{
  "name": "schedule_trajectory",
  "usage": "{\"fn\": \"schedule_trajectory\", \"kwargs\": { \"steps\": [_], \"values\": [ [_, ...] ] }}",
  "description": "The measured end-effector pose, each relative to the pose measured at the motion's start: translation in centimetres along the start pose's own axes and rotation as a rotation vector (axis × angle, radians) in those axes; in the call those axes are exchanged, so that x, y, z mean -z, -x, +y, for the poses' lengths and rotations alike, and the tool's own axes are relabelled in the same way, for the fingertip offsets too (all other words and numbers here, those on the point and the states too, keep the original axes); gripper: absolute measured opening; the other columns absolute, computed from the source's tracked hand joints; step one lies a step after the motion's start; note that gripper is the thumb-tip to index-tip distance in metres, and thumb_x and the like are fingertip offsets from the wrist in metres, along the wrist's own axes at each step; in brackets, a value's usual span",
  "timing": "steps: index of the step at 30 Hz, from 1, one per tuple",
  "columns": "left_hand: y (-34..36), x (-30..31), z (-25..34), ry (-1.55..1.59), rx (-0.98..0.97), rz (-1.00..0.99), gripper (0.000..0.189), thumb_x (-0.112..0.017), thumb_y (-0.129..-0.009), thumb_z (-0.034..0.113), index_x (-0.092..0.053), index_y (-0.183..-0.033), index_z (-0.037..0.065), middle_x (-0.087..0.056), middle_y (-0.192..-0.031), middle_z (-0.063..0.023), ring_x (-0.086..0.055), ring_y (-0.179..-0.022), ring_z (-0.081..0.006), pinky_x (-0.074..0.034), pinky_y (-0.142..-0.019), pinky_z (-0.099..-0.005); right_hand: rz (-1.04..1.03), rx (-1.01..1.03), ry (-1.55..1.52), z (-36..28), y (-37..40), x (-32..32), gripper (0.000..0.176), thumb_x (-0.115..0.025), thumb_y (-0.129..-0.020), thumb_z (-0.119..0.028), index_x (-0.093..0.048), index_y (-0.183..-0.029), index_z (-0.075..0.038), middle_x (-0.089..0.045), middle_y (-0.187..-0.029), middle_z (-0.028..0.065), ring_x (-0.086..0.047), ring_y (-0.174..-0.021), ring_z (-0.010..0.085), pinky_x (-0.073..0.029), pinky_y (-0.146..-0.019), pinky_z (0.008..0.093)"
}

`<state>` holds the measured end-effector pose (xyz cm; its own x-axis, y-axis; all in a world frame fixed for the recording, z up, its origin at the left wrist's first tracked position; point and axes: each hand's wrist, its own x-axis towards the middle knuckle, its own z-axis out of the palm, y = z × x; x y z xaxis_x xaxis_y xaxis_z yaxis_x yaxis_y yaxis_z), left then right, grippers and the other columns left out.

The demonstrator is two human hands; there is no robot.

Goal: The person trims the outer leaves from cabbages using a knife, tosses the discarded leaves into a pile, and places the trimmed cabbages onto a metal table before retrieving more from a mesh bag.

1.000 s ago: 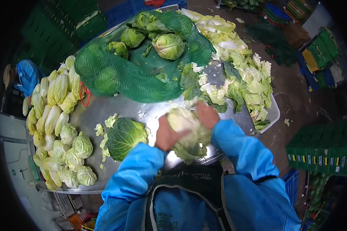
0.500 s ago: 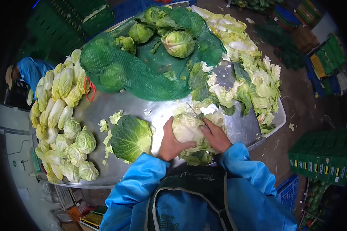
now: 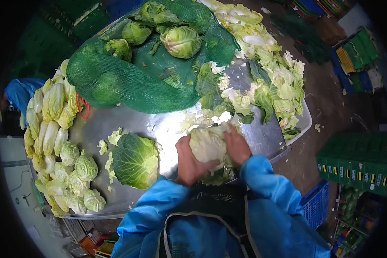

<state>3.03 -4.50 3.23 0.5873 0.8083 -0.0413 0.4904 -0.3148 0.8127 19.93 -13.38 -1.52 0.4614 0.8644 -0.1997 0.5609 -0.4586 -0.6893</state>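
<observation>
A pale, trimmed cabbage head (image 3: 207, 145) sits between my two hands near the front of the metal table (image 3: 103, 129). My left hand (image 3: 190, 162) wraps round its left side, thumb across the lower part. My right hand (image 3: 238, 145) is closed at its upper right side; blur hides whether a knife is in it. Loose leaves lie beneath and behind the cabbage. To the left rests a large dark green cabbage (image 3: 135, 161) with small leaf scraps beside it.
A green mesh bag (image 3: 137, 88) with round cabbages (image 3: 181, 42) lies at the back. Trimmed leaves (image 3: 284, 86) heap along the right, over a white tub (image 3: 306, 122). Chinese cabbages (image 3: 53, 101) and small cabbages (image 3: 86, 167) line the left. A person's blue sleeve (image 3: 21, 92) shows beyond; green crates (image 3: 357, 165) stand right.
The view has shifted, so the table's contents appear further left. My right hand has moved up along the cabbage's right side, and the thin blade seen at its top earlier no longer shows clearly.
</observation>
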Motion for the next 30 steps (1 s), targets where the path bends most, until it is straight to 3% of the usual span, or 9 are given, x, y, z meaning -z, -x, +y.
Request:
{"fn": "schedule_trajectory", "kwargs": {
  "steps": [3, 5, 9, 11, 12, 17, 20, 24, 30],
  "values": [
    [-0.4, 0.7, -0.9, 0.042, -0.041, -0.047, 0.107, -0.091, -0.050, 0.025, -0.030, -0.133, -0.005, -0.039, -0.124, -0.0222, -0.040, -0.118, -0.0374, -0.036, -0.103, -0.0420, 0.087, -0.124, -0.110, 3.6, -3.6, -0.4, 0.035, -0.046, -0.096, -0.030, -0.050, -0.120, -0.004, -0.064, -0.091, 0.0232, -0.064, -0.079, 0.0403, -0.051, -0.067, 0.0476],
    [-0.4, 1.8, -3.0, 0.100, -0.037, -0.062, 0.109, -0.091, -0.050, 0.023, -0.029, -0.135, -0.005, -0.039, -0.125, -0.0218, -0.041, -0.119, -0.0365, -0.035, -0.104, -0.0415, -0.182, -0.519, -0.444, 0.7, -4.4, 1.8, 0.032, -0.045, -0.097, -0.031, -0.051, -0.112, -0.003, -0.063, -0.081, 0.0203, -0.066, -0.071, 0.0336, -0.051, -0.067, 0.0427],
    [-1.3, 3.4, -6.4, 0.431, 0.065, -0.117, 0.113, -0.089, -0.059, 0.019, -0.018, -0.143, -0.007, -0.037, -0.133, -0.0220, -0.040, -0.124, -0.0313, -0.034, -0.105, -0.0385, 0.040, -0.114, -0.548, -1.6, -1.2, 2.0, 0.034, -0.048, -0.097, -0.028, -0.049, -0.122, -0.005, -0.065, -0.087, 0.0217, -0.067, -0.073, 0.0308, -0.051, -0.068, 0.0414],
    [-0.5, 3.2, -4.6, 0.686, 0.356, 0.022, 0.108, -0.087, -0.063, 0.023, -0.020, -0.142, -0.008, -0.038, -0.132, -0.0229, -0.041, -0.124, -0.0314, -0.035, -0.105, -0.0384, 0.014, -0.015, -0.439, -2.7, 1.1, 2.4, 0.036, -0.048, -0.096, -0.026, -0.047, -0.125, -0.004, -0.065, -0.088, 0.0232, -0.066, -0.077, 0.0347, -0.050, -0.070, 0.0430],
    [-0.2, 1.8, -6.5, 0.370, 0.245, 0.083, 0.105, -0.087, -0.064, 0.028, -0.025, -0.139, -0.010, -0.040, -0.130, -0.0241, -0.043, -0.122, -0.0319, -0.036, -0.104, -0.0380, 0.000, 0.079, -0.321, -2.7, 1.6, 2.7, 0.038, -0.048, -0.096, -0.024, -0.045, -0.129, -0.004, -0.064, -0.090, 0.0247, -0.065, -0.080, 0.0386, -0.050, -0.071, 0.0445],
    [-1.9, 2.6, -4.4, 0.334, 0.166, 0.015, 0.106, -0.088, -0.058, 0.037, -0.032, -0.134, -0.010, -0.044, -0.126, -0.0251, -0.046, -0.119, -0.0334, -0.038, -0.102, -0.0380, 0.116, -0.115, -0.106, -1.9, -0.3, 5.9, 0.049, -0.048, -0.095, -0.022, -0.035, -0.136, 0.002, -0.062, -0.100, 0.0295, -0.060, -0.090, 0.0456, -0.048, -0.079, 0.0462],
    [-2.9, 3.4, -1.3, 0.038, 0.056, -0.170, 0.112, -0.091, -0.051, 0.036, -0.031, -0.134, -0.011, -0.044, -0.127, -0.0278, -0.045, -0.120, -0.0386, -0.037, -0.103, -0.0406, -0.168, 0.247, -0.144, -5.3, -1.2, 5.0, 0.056, -0.046, -0.097, -0.030, -0.030, -0.141, 0.000, -0.048, -0.127, 0.0319, -0.050, -0.116, 0.0432, -0.042, -0.096, 0.0445],
    [-1.9, 2.6, -0.6, -0.054, -0.043, -0.102, 0.113, -0.092, -0.049, 0.036, -0.031, -0.131, -0.011, -0.044, -0.126, -0.0282, -0.043, -0.121, -0.0396, -0.036, -0.104, -0.0413, -0.317, 0.251, 0.053, -4.4, -2.0, 3.6, 0.059, -0.039, -0.098, -0.039, -0.028, -0.143, -0.002, -0.034, -0.142, 0.0288, -0.042, -0.127, 0.0409, -0.038, -0.103, 0.0425],
    [-1.5, 2.7, -1.4, 0.016, -0.068, -0.092, 0.104, -0.091, -0.050, 0.035, -0.037, -0.126, -0.009, -0.046, -0.120, -0.0264, -0.046, -0.115, -0.0398, -0.039, -0.099, -0.0423, -0.298, 0.185, -0.017, -5.2, -1.9, 3.1, 0.054, -0.040, -0.098, -0.037, -0.032, -0.140, -0.003, -0.044, -0.133, 0.0307, -0.050, -0.115, 0.0440, -0.043, -0.094, 0.0451]
  ]
}}
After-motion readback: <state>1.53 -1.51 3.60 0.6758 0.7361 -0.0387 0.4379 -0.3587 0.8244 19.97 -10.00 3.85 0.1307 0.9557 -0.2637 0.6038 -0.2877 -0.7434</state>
